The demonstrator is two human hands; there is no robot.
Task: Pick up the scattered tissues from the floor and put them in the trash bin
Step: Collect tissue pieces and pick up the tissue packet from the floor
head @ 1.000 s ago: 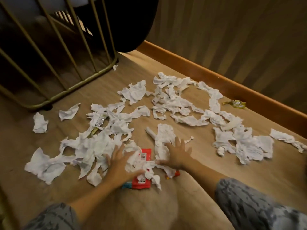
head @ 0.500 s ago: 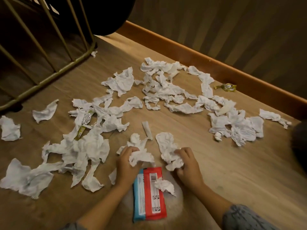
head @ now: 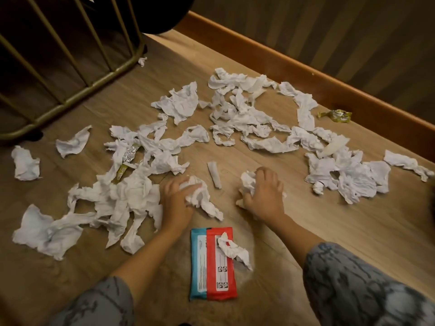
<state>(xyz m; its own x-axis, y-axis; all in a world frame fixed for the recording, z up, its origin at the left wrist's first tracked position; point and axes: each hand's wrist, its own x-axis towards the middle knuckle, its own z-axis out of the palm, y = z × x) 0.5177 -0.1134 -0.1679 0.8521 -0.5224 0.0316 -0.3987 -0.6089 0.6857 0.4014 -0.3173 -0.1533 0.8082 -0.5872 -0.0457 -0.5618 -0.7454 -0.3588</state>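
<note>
Left hand [head: 177,196] grips a crumpled white tissue wad [head: 200,196]; right hand [head: 263,194] clutches another white tissue clump [head: 247,182] against the wooden floor [head: 353,231]. Torn paper looks weightless, soft, compressible: best bunched mid-heap, several scraps per grab.

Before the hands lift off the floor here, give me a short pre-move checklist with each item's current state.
1. Left hand grips a tissue wad: ok.
2. Right hand grips a tissue wad: ok.
3. Both wads gathered tight: not ok, a tail trails from the left wad.
4. Red and blue packet free of tissue: not ok, a scrap lies on it.
5. Trash bin located: cannot tell, none identifiable.
6. Floor cleared: not ok, many tissues remain.
</note>
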